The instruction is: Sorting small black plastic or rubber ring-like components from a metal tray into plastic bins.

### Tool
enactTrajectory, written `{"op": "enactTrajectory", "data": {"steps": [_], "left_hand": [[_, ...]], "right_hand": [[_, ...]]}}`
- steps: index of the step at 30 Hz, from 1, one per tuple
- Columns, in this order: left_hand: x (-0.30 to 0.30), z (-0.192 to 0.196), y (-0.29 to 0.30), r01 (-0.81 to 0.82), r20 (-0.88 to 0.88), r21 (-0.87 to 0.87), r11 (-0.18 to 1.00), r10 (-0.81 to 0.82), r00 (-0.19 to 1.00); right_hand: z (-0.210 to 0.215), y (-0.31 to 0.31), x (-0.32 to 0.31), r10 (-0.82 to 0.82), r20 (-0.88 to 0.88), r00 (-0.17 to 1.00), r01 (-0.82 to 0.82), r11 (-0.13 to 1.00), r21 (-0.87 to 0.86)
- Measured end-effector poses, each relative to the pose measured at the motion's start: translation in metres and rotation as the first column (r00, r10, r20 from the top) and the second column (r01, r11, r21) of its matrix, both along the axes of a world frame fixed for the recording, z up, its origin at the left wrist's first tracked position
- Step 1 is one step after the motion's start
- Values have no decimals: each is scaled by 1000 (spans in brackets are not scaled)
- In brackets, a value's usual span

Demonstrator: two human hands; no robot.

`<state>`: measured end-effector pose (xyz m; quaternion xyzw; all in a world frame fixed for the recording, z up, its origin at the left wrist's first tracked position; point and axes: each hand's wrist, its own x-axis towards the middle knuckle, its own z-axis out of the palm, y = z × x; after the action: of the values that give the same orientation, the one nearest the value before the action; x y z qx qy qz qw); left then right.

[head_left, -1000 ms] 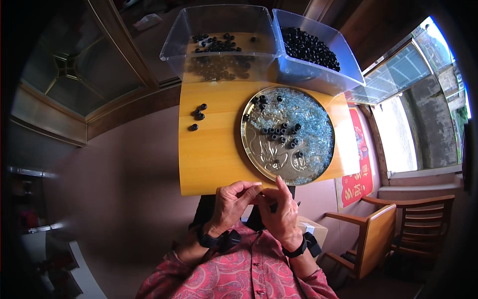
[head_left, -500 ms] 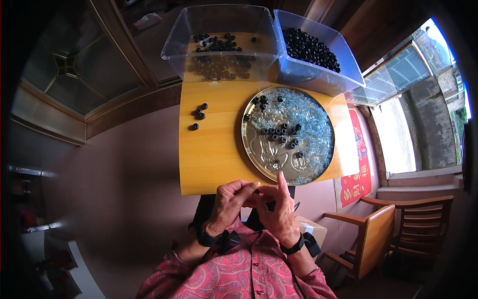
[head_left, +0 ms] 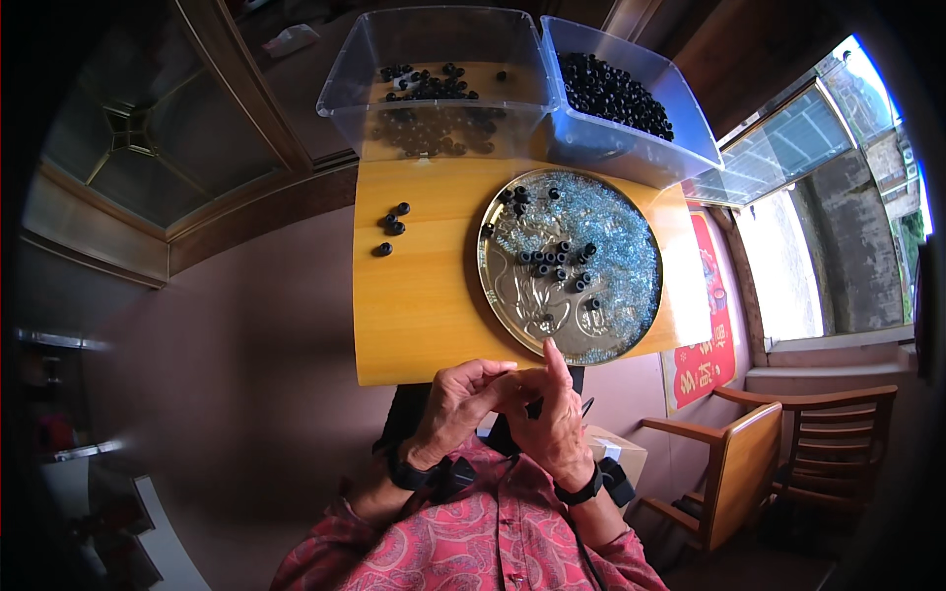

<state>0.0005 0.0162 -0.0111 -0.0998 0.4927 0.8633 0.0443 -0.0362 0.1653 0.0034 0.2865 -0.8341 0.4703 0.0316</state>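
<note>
My left hand (head_left: 455, 402) and my right hand (head_left: 555, 426) meet at the near edge of the table, fingertips touching. Both are closed in a pinch, the right index finger pointing up. Whatever lies between the fingertips is too small and hidden to make out. Just beyond is a round metal tray (head_left: 490, 286) with an embossed base. Many tiny clear-blue beads (head_left: 631, 256) cover its right and far parts. Several black cylindrical pieces (head_left: 562, 259) with holes rest in its middle, and a few rounder black ones (head_left: 520, 195) near its far rim.
Several black beads (head_left: 395, 228) lie on the wooden table (head_left: 419, 315) at left. Two clear plastic bins stand at the back: the left bin (head_left: 340, 74) holds some black beads, the right bin (head_left: 631, 158) many. A wooden chair (head_left: 739, 473) and a cardboard box (head_left: 621, 453) are at right.
The fingers of my left hand have shifted slightly against the right ones. A small dark piece seen at the left fingertips is now hidden. The tray and bins look unmoved.
</note>
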Motion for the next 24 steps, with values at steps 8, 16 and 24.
{"op": "enactTrajectory", "data": {"steps": [8,16,24], "left_hand": [[-3,0,-7,49,75,150,988,-61,995],[1,-1,-3,42,-24,358,933,-36,999],[2,-13,-5,37,-89,396,917,-2,996]], "right_hand": [[2,2,-2,-120,20,993,122,972,-200],[0,-14,2,122,528,840,28,964,-266],[2,-34,7,86,576,813,193,893,-407]]}}
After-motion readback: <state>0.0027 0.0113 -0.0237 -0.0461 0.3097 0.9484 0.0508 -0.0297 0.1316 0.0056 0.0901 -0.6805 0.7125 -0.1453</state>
